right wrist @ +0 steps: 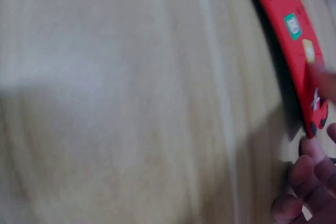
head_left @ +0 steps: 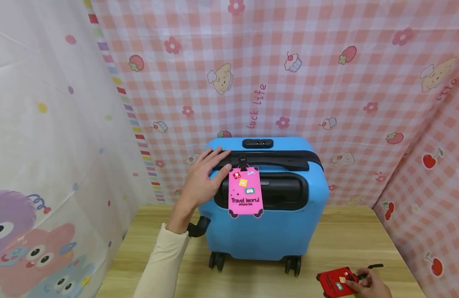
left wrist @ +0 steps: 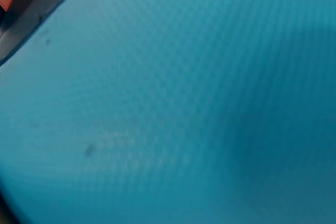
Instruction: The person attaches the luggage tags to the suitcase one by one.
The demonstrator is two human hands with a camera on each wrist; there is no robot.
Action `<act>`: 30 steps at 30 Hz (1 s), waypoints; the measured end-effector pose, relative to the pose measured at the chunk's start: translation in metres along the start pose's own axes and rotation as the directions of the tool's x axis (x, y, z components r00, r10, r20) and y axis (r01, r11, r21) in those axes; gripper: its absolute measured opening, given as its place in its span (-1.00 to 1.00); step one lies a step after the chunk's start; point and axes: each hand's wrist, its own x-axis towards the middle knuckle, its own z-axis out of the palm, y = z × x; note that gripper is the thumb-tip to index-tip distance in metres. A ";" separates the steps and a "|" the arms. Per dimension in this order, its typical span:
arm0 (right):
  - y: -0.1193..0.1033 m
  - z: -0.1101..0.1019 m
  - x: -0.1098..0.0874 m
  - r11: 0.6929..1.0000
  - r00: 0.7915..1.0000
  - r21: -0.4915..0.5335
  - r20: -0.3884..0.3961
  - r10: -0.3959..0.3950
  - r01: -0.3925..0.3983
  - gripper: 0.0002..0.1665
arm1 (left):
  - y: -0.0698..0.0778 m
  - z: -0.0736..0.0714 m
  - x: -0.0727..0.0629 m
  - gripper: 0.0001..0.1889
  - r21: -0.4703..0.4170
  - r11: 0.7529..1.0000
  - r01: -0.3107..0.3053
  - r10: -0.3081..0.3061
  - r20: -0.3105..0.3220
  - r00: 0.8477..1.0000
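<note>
A light-blue suitcase [head_left: 259, 236] stands upright on its wheels on the wooden tabletop, its black handle [head_left: 274, 159] along the top. A pink luggage tag [head_left: 246, 192] hangs from that handle over the front. My left hand [head_left: 199, 182] rests on the suitcase's upper left corner, fingers extended, thumb tip at the pink tag's edge. The suitcase's blue shell [left wrist: 157, 103] fills most of the left wrist view. At the lower right, my right hand [head_left: 372, 284] pinches a red luggage tag [head_left: 330, 282] near its strap end. The right wrist view shows this red tag close over the wood.
The wooden tabletop [head_left: 155, 240] extends on both sides of the suitcase. Behind hangs a pink checked cloth [head_left: 308, 95], with a white patterned cloth [head_left: 58, 136] on the left and another checked cloth [head_left: 438, 207] on the right.
</note>
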 end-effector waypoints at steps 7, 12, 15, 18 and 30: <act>-0.003 0.000 0.003 0.994 0.999 0.110 0.039 0.024 -0.029 -0.17 | 0.001 0.001 -0.001 -0.47 0.002 1.000 0.001 -0.001 0.006 1.000; -0.011 0.000 0.004 0.992 1.000 0.128 0.002 -0.003 0.003 -0.30 | 0.002 0.001 -0.001 -0.47 0.000 1.000 0.006 -0.006 0.011 1.000; -0.016 -0.001 0.005 0.991 1.000 0.129 -0.019 -0.017 0.019 -0.29 | 0.002 0.001 -0.001 -0.47 0.002 1.000 0.007 -0.007 0.011 1.000; -0.019 -0.001 0.006 0.987 1.000 0.162 -0.020 -0.014 0.017 -0.26 | 0.002 0.000 -0.001 -0.47 0.002 1.000 0.005 -0.006 0.011 1.000; -0.027 -0.002 0.013 0.983 1.000 0.186 -0.003 0.008 -0.008 -0.25 | 0.001 -0.002 -0.002 -0.46 0.012 1.000 0.016 -0.017 0.004 1.000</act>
